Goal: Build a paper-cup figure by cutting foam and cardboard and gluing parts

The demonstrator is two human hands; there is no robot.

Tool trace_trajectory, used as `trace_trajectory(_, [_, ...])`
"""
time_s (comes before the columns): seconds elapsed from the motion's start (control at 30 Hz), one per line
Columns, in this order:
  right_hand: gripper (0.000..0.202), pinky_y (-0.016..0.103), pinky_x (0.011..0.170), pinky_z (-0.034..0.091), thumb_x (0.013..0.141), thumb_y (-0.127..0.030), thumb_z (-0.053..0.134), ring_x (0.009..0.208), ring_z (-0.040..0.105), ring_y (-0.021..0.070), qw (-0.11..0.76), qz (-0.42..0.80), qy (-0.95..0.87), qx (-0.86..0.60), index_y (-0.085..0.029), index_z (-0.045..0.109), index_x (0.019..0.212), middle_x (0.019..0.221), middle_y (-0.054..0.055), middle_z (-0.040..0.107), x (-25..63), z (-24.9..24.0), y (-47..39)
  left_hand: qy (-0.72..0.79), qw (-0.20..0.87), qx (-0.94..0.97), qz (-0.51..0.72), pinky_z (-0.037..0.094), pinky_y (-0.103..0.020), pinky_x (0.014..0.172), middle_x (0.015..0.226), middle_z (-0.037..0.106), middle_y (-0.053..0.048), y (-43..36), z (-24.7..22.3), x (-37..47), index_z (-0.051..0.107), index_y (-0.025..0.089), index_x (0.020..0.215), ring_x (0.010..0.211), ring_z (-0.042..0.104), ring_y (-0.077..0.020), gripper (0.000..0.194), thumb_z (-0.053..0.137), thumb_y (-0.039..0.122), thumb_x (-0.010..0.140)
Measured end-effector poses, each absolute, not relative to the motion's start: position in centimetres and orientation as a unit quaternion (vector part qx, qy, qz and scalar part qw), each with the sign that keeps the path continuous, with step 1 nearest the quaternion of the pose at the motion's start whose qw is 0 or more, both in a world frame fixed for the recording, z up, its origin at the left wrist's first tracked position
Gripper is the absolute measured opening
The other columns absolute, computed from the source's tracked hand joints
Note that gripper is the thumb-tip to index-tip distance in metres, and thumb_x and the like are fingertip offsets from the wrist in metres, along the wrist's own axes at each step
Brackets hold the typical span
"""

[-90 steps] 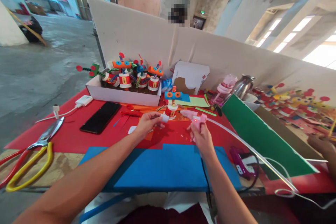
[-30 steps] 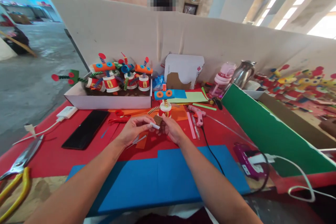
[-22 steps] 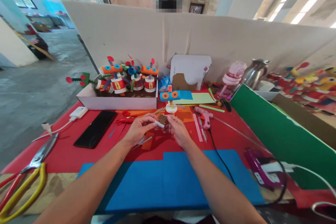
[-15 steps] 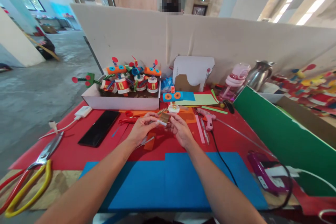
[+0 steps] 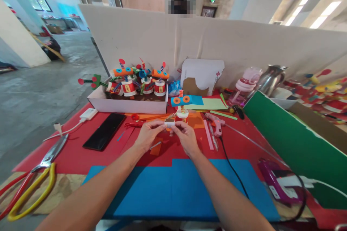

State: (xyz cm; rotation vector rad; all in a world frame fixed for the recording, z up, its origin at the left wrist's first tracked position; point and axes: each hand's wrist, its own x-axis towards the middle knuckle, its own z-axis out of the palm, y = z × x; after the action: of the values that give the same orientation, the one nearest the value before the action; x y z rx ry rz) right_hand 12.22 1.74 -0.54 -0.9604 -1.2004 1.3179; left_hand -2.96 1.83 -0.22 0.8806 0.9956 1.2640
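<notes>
My left hand and my right hand meet over the red table covering. Between their fingertips they pinch a small piece of cardboard, white on the near face and brown on top. Just behind it stands a paper-cup figure with a blue tube head, orange ring eyes and a folded-paper spring arm reaching toward my fingers. Below my hands lies an orange paper strip with a thin pale strip across it.
A white box of finished cup figures stands at back left. A phone and big shears lie left. A pink glue gun with a cord lies right, near a green box. Blue boards line the front edge.
My hands have turned the cardboard piece so its white side faces me, held level between both sets of fingertips. More of the cup figure shows behind it. The view has shifted slightly.
</notes>
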Motion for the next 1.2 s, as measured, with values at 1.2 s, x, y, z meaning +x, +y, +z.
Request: trace_trajectory(1.2, [0.032, 0.032, 0.071, 0.055, 0.059, -0.039, 0.081, 0.065, 0.065, 0.0145, 0.481, 0.68, -0.389, -0.394, -0.018, 0.06, 0.07, 0.069, 0.0, 0.067, 12.3, -0.4, 1.4, 0.339, 0.089, 0.788, 0.506, 0.055, -0.023, 0.071, 0.086, 0.07, -0.005, 1.8, 0.0, -4.3, 0.074, 0.021, 0.099, 0.079, 0.065, -0.0122, 0.023, 0.054, 0.015, 0.089])
